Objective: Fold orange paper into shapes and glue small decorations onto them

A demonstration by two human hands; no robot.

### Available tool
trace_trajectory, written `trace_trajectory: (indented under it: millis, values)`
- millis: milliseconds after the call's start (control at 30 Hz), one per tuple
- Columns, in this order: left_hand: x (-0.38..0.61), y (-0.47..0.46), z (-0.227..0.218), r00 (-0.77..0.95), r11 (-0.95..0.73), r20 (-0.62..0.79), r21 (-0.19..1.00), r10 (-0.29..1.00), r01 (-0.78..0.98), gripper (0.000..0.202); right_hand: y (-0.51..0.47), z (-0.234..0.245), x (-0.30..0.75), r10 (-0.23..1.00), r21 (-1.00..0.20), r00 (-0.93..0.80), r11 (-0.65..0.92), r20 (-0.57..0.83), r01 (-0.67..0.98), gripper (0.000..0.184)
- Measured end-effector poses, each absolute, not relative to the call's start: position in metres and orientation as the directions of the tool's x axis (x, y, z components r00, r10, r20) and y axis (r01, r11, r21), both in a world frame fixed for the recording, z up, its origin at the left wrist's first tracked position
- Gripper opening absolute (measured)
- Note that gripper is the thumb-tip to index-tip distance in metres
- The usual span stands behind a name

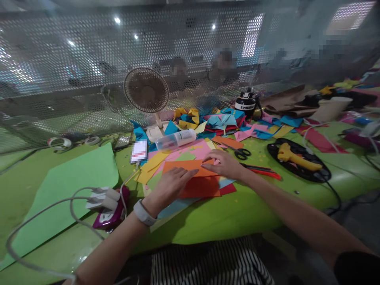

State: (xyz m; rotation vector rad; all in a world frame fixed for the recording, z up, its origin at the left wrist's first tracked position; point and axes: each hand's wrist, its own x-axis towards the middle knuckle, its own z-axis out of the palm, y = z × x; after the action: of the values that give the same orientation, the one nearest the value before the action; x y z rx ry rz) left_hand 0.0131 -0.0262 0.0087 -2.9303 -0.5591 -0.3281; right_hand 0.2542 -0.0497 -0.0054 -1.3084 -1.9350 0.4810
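Note:
A sheet of orange paper (204, 189) lies in front of me on a stack of coloured sheets; its upper strip looks brighter, with a crease-like line across the middle. My left hand (173, 184) rests flat over its left part, fingers stretched out and palm down. At the top edge, towards the right, my right hand (224, 163) has thumb and forefinger brought close together on the paper. Black-handled scissors (242, 153) lie just beyond the right hand. Under my right wrist is a red and black cutter (264, 171).
A yellow glue gun (297, 158) lies on a black tray (274, 152) at right. A clear bottle (175, 140), small fan (147, 91) and folded paper scraps (219, 120) stand behind. At left are green card (71, 178), a purple power strip (109, 215) and looping cables.

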Motion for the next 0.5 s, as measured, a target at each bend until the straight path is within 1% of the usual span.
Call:
trace_trajectory:
  millis: [100,167,233,333,500]
  values:
    - [0.012,-0.024,0.007,0.905,-0.946,0.334,-0.093,0.265,0.311,0.036,-0.048,-0.014,0.248,0.944,-0.811,-0.302,0.278,0.131,0.515,0.031]
    - [0.012,-0.023,0.005,0.890,-0.955,0.387,-0.069,0.241,0.289,0.035,-0.047,-0.019,0.245,0.933,-0.910,-0.361,0.148,-0.002,0.388,0.033]
    - [0.012,-0.023,0.003,0.881,-0.958,0.406,-0.039,0.245,0.284,0.033,-0.047,-0.023,0.244,0.904,-0.960,-0.415,0.022,-0.100,0.279,0.035]
    - [0.012,-0.023,-0.002,0.870,-0.956,0.419,-0.012,0.261,0.293,0.030,-0.047,-0.026,0.243,0.880,-0.980,-0.447,-0.091,-0.162,0.176,0.037]
    - [0.013,-0.022,-0.006,0.854,-0.957,0.447,0.022,0.268,0.289,0.029,-0.048,-0.025,0.240,0.884,-0.986,-0.436,-0.147,-0.168,0.082,0.041]
